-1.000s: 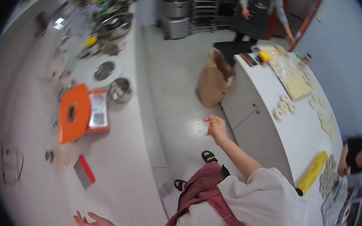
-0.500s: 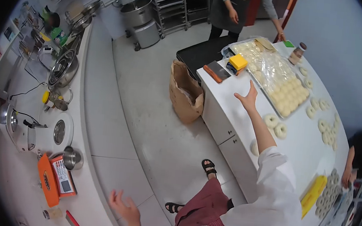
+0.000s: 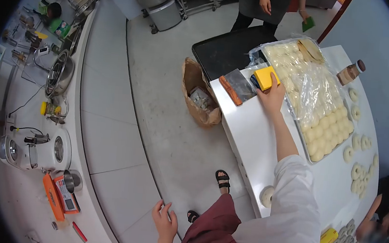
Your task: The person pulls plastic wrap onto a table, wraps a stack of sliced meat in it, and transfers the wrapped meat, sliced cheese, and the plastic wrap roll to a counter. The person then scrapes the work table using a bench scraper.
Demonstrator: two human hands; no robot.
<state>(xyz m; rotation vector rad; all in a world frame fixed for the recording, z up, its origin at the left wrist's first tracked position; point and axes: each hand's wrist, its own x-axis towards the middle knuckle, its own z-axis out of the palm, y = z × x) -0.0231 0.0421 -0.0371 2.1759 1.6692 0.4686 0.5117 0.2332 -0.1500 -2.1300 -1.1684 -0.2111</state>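
Note:
My right hand (image 3: 271, 98) reaches over the white table, its thumb and fingers around a small yellow block (image 3: 265, 77). A dark blue item (image 3: 254, 82) sits against the block, partly hidden. Left of it lies a dough scraper (image 3: 236, 87) with a brown handle and a wide blade. Just right of my hand is a metal tray (image 3: 310, 156) holding many round dough balls (image 3: 326, 134), partly under clear plastic film (image 3: 316, 93). My left hand (image 3: 164, 221) hangs over the floor with fingers apart, holding nothing, a bracelet on its wrist.
Ring-shaped dough pieces (image 3: 356, 172) lie along the table's right. A jar (image 3: 350, 73) stands at the far corner. A black tray (image 3: 229, 47) and paper bag (image 3: 197, 96) are beyond the table's left edge. One co-worker (image 3: 266, 6) stands behind; another person (image 3: 382, 214) is at right.
My right hand has moved forward from open space onto the yellow block. My left hand has shifted right in view. The co-worker's hand has lifted a green item off the table.

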